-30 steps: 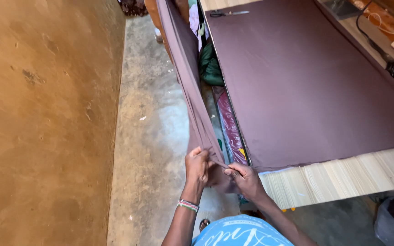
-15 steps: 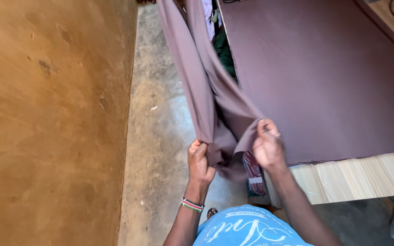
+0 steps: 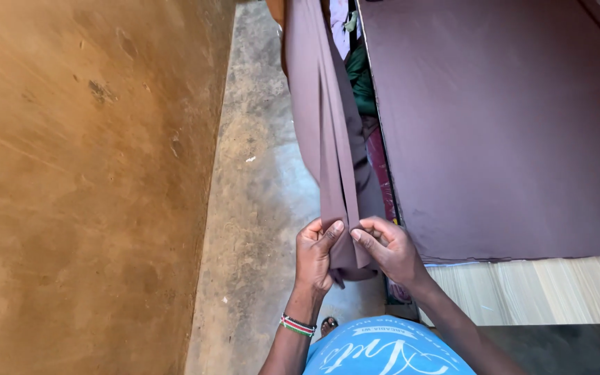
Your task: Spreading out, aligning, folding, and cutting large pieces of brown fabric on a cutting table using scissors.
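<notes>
— Bare concrete floor (image 3: 258,208) runs between an earthen wall (image 3: 78,187) and the bench (image 3: 522,292). What's nearest?

— Both hands, close together at the cloth's lower end. The left hand (image 3: 314,253) has its fingers (image 3: 329,235) clamped on the brown cloth (image 3: 328,139); the right hand (image 3: 390,246) pinches the same folded edge, so the layers line up.

— And the cloth beyond?

— It hangs taut off the bench's side in a long fold, the rest spread flat on top. Farther off, green and pink fabrics (image 3: 362,83) sit tucked under the bench.
</notes>
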